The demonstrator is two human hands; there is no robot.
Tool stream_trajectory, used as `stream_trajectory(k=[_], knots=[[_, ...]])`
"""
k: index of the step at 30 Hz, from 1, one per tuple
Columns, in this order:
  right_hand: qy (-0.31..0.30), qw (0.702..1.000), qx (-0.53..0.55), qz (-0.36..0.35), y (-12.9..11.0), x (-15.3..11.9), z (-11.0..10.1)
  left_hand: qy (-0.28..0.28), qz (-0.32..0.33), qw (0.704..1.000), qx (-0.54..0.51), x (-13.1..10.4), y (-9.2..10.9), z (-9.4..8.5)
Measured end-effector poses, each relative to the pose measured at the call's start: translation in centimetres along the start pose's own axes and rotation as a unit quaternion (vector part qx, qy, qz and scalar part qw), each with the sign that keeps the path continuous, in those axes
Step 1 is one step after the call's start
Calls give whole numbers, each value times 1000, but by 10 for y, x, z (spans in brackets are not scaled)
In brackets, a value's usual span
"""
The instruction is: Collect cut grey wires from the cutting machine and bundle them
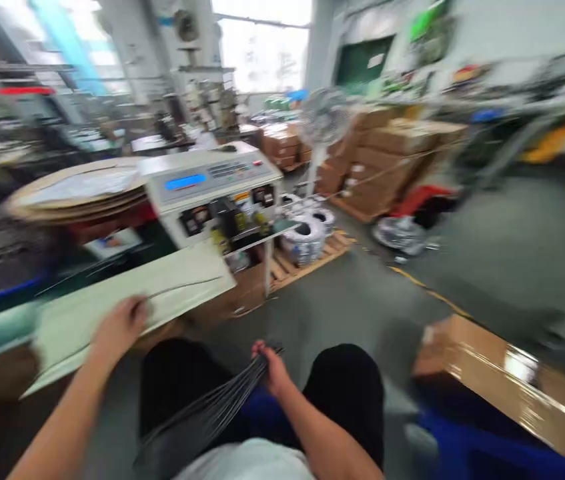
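My left hand [122,323] is over a pale green board [82,320], its fingers curled around a thin dark wire [187,285]. That wire stretches along the board toward the machine on one side and back past my wrist on the other. Between my knees, my right hand [271,368] is closed around one end of a bundle of dark wires [227,400]. The rest of the bundle fans down across my lap to the left. Beyond the board's far end stands a white machine [212,175] with a blue display and a keypad; rollers show in its open front.
Round flat brown sheets [77,200] are stacked left of the machine. Coiled white rolls [307,237] rest on a wooden pallet [287,270] near a standing fan [323,120]. To my right, a taped cardboard box [507,380] sits on something blue. More boxes [387,160] are piled behind.
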State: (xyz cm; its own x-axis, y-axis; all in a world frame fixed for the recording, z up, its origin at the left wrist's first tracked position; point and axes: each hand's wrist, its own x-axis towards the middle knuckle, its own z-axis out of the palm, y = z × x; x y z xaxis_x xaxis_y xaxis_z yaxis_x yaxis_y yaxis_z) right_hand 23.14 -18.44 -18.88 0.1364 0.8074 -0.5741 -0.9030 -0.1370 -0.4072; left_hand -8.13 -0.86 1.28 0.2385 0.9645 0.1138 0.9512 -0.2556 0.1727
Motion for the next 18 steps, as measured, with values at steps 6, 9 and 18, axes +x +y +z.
stream_trajectory(k=[6,9,18], knots=[[7,1000,-19,23,-1,18,4,-5,-13,999,-47,-73,30,6],[7,1000,-23,6,2,12,7,-87,42,991,-89,-127,62,44],[-1,1000,-20,-13,3,4,12,-248,63,966,-28,-166,125,110]])
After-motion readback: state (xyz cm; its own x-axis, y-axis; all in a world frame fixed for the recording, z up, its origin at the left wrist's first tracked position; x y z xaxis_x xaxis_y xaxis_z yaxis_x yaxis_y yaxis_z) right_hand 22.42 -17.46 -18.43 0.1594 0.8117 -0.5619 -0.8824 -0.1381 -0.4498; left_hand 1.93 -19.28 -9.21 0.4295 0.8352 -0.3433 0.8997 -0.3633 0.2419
